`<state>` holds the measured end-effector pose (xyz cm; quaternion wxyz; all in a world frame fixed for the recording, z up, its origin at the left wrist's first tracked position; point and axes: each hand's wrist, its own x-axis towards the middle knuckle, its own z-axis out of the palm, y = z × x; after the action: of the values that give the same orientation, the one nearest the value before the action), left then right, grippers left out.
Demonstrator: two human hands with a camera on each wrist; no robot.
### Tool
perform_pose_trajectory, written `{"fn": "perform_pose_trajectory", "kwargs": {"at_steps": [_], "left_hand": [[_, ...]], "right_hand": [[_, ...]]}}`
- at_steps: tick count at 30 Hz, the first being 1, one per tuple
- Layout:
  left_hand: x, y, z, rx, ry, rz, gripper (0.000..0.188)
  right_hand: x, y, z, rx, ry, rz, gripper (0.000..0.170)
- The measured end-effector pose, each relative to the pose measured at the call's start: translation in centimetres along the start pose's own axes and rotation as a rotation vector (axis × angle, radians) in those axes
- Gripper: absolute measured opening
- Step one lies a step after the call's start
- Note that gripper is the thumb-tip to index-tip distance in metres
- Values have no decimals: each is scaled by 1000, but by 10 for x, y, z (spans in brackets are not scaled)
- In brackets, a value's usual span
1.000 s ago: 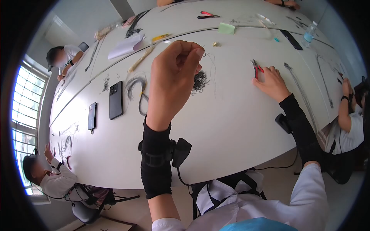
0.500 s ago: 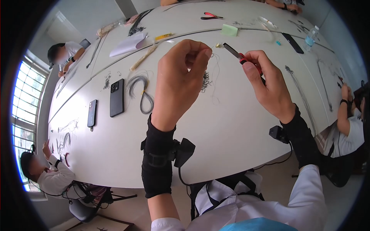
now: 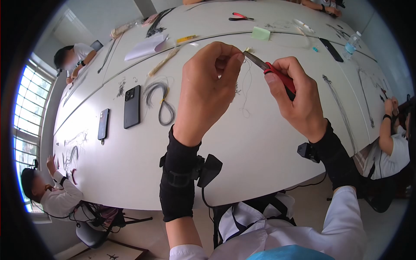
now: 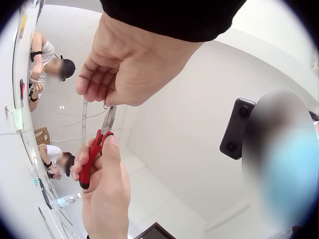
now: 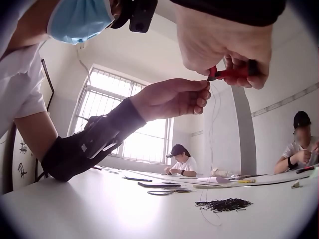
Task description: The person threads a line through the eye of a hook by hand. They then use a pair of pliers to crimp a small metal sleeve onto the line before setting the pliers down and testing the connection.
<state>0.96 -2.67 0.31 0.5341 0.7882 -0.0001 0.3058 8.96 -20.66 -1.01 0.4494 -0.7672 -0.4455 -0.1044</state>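
My left hand (image 3: 208, 89) is raised over the table, thumb and forefinger pinching a thin thread (image 5: 213, 137) whose strands hang below. A tiny dark loop (image 4: 105, 105) pokes out at its fingertips in the left wrist view. Red-handled pliers (image 3: 281, 81) are gripped in my right hand (image 3: 299, 99), their narrow metal tips right at the left fingertips beside the loop. Below the hands lies a pile of small black curled pieces (image 5: 224, 205), mostly hidden behind the left hand in the head view.
Left of my hands lie a tied grey thread bundle (image 3: 166, 108) and two phones (image 3: 132, 106). Farther back are a paper sheet (image 3: 145, 47), a green note (image 3: 261, 34) and other red pliers (image 3: 240, 17). A bottle (image 3: 351, 45) stands at right. Other people sit around the table (image 3: 242, 160).
My right hand picked the pliers up off the table and brought them up and left to the left fingertips. The left hand keeps its pinch and has shifted slightly right.
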Motion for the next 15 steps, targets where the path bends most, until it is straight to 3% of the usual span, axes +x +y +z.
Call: {"fn": "perform_pose_trajectory", "kwargs": {"at_steps": [8,15], "left_hand": [[-1,1,-2,95,-73,-60,19],[1,-15,-2,146,-111,-25,21]], "right_hand": [[7,9,-15,1,173,-19,26],[33,84,-101,37,429,101,40]]}}
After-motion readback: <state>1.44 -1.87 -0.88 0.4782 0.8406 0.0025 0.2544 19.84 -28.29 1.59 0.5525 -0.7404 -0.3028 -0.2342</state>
